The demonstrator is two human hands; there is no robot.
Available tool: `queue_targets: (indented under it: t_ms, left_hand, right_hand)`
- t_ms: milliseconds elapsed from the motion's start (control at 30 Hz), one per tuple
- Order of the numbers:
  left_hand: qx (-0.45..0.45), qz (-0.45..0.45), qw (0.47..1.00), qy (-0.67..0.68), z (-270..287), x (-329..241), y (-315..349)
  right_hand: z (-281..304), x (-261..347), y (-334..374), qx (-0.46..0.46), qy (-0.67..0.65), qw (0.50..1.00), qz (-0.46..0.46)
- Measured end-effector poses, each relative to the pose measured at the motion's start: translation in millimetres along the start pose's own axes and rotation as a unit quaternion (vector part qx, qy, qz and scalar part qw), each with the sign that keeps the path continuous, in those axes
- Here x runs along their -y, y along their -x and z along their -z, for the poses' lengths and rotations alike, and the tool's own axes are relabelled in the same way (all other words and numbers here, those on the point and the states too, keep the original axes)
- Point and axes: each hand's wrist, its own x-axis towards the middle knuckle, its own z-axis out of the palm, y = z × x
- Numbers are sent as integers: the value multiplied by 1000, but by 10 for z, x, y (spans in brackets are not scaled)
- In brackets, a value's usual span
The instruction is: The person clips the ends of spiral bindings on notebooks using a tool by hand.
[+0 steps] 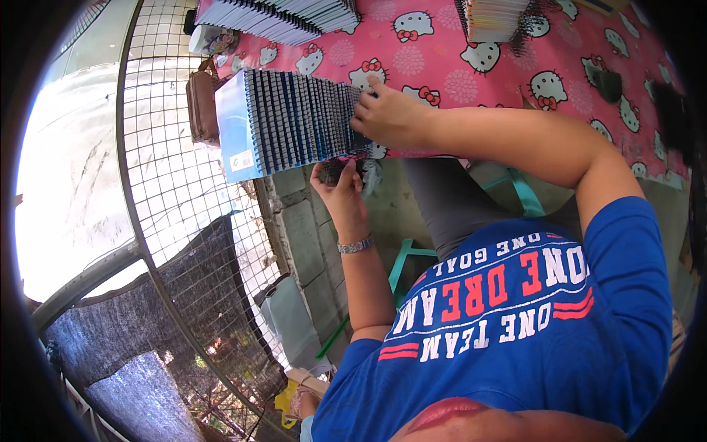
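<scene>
A thick row of spiral-bound notebooks with blue covers stands at the near left edge of the table, dark coils facing up. At the row's right end is my right hand, its fingers bent and closed against the last notebooks; the fingertips are partly hidden. Below the table edge, my left hand curls its fingers round a dark, rough-looking bundle, whose kind I cannot make out. Something pale and translucent hangs beside that hand.
A pink patterned cloth covers the table. More spiral-bound notebooks lie at the back left, and another stack stands farther right. A brown bag sits by the wire mesh on the left. A dark green object lies far right.
</scene>
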Motion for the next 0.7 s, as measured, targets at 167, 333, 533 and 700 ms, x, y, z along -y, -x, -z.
queue_targets:
  t_ms: [167, 333, 533, 700]
  left_hand:
    - [-19, -15, 999, -44, -24, 45, -15]
    - [-15, 8, 1000, -2, 60, 95, -44]
    - [-22, 15, 999, -20, 29, 160, -66]
    - [-14, 15, 1000, -8, 41, 146, -70]
  right_hand:
    - [78, 96, -201, 283, -111, 952, -31]
    - [21, -21, -1, 144, -61, 988, -19]
    - [-2, 67, -140, 137, -35, 990, 4]
    - [11, 26, -93, 307, -117, 943, -49]
